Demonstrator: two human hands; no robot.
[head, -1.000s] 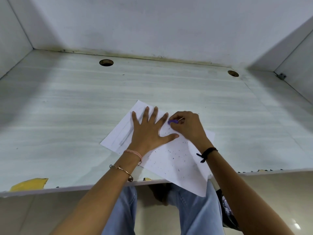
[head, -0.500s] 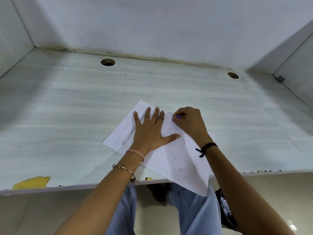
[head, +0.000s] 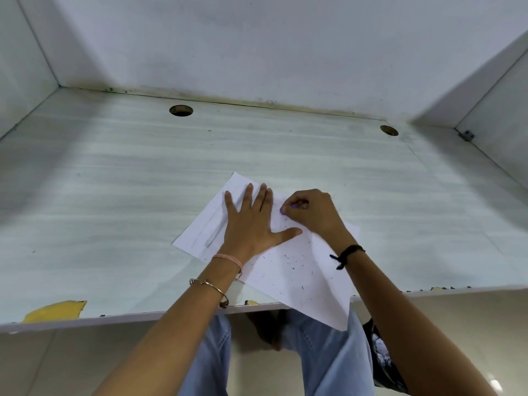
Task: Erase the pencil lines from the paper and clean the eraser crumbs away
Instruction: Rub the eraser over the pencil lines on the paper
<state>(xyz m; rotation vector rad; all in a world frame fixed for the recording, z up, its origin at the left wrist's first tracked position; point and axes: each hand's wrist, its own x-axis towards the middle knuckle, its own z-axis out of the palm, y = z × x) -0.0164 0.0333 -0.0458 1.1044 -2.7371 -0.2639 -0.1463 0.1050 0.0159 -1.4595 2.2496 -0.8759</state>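
Curled tight, the fingers of the right hand (head: 313, 217) pinch a small purple eraser (head: 286, 208), its tip pressed to the paper (head: 305, 284) just beside the left forefinger. The left hand (head: 251, 224) lies flat on the sheet, fingers straight and spread, thumb stretched toward the right wrist, gripping nothing. Its palm and fingers cover part of the grey pencil lines (head: 213, 234), which run along the sheet's far left side. Dark crumbs (head: 287, 260) are scattered over the near half of the sheet, between the two wrists. The left wrist wears a pink band (head: 228, 260) and a thin metal bangle (head: 211, 287); a black cord (head: 347, 252) circles the right. The sheet lies askew on a pale desk (head: 114, 195), its near corner hanging over the front edge above knees in blue jeans (head: 328, 355). A yellow patch (head: 54, 310) sits at the near edge to the left. Two round holes (head: 181, 110) open near the back, and white walls close in three sides.
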